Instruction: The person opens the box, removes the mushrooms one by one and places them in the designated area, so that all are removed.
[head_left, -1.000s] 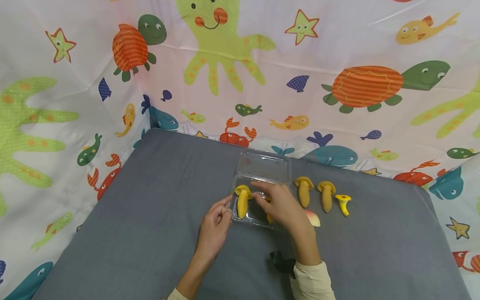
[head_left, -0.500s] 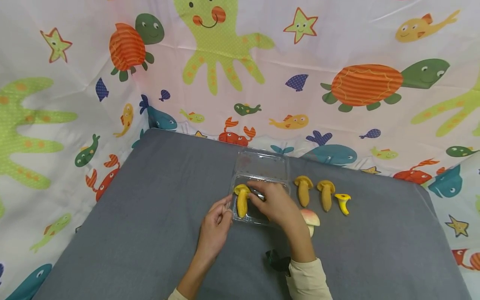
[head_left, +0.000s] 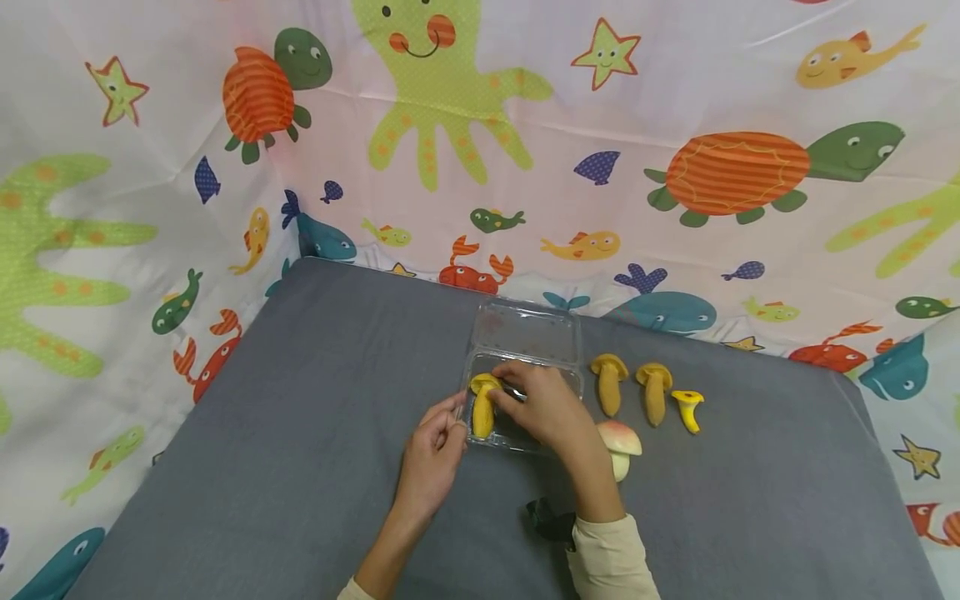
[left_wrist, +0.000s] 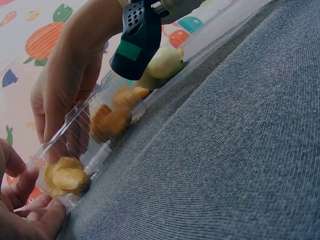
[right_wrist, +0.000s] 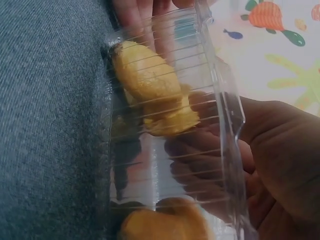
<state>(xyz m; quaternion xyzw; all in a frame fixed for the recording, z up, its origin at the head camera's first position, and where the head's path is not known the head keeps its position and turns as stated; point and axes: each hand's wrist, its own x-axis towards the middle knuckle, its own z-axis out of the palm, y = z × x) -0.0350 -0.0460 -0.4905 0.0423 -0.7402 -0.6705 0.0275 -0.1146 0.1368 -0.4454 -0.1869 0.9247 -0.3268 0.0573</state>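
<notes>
High head view, forward-downward; low, close wrist views, seemingly near-side; clear box [head_left: 527, 333] in all.

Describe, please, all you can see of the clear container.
The clear container looks like plastic, with a ribbed wall. It sits open on the gray cloth, lid laid back on the far side. The left hand grips its left edge; the right hand reaches inside, touching a yellow mushroom near its left end. A second mushroom shows through that wall.

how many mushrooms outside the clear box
4: right of the clear box, left tan mushroom, right tan mushroom, small yellow mushroom; pink-capped mushroom by the right forearm. More may be hidden.
</notes>
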